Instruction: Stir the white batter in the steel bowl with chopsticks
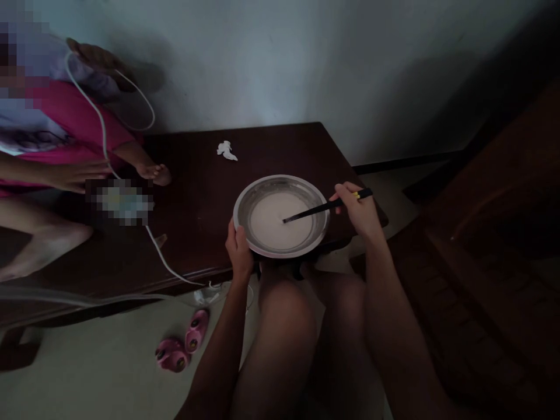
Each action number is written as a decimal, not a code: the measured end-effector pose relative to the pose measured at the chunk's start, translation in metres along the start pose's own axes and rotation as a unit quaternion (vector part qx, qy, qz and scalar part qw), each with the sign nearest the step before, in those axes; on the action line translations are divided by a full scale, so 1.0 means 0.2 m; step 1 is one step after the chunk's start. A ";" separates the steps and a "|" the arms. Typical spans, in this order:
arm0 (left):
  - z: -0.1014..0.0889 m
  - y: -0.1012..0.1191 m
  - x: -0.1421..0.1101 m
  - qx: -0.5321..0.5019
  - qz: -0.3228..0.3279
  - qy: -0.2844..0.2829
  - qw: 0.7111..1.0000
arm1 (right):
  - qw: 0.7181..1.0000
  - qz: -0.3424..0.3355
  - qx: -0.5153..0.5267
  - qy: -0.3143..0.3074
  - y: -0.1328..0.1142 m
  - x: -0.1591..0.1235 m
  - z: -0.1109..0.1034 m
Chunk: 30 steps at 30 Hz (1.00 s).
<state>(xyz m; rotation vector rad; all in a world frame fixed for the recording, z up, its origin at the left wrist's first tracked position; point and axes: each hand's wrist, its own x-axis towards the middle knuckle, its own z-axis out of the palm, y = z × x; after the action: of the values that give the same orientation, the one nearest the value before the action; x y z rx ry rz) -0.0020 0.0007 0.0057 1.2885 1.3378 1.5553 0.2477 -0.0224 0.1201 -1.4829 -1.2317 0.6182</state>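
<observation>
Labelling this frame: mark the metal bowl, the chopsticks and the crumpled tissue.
metal bowl [245, 201], head view, bare left rim.
chopsticks [321, 207], head view, middle of the dark shafts.
crumpled tissue [226, 150], head view, centre of the wad.

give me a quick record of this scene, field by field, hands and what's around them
left hand: left hand grips the near rim of the metal bowl
right hand: right hand holds dark chopsticks, tips in the white liquid
bowl: at the near edge of the dark wooden table
on table: crumpled white scrap, white cable, another person sitting at the left
floor: pink sandals
</observation>
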 end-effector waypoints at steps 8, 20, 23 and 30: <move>0.00 0.01 0.00 -0.014 -0.003 0.012 1.000 | 0.999 -0.002 -0.015 0.050 0.01 0.00 -0.01; 0.00 0.01 0.00 -0.006 0.003 0.006 1.000 | 1.000 0.004 0.006 0.019 0.01 0.00 0.00; 0.00 0.01 0.00 -0.012 0.004 0.008 1.000 | 0.998 -0.021 -0.001 -0.054 0.01 0.00 0.01; 0.01 0.01 0.00 -0.010 -0.001 0.010 1.000 | 0.998 0.002 0.035 0.051 0.04 0.03 -0.05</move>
<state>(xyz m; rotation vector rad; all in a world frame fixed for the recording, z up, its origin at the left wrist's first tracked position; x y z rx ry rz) -0.0008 0.0009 0.0069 1.2617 1.3325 1.5810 0.2605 -0.0201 0.1171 -1.4408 -1.1171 0.5754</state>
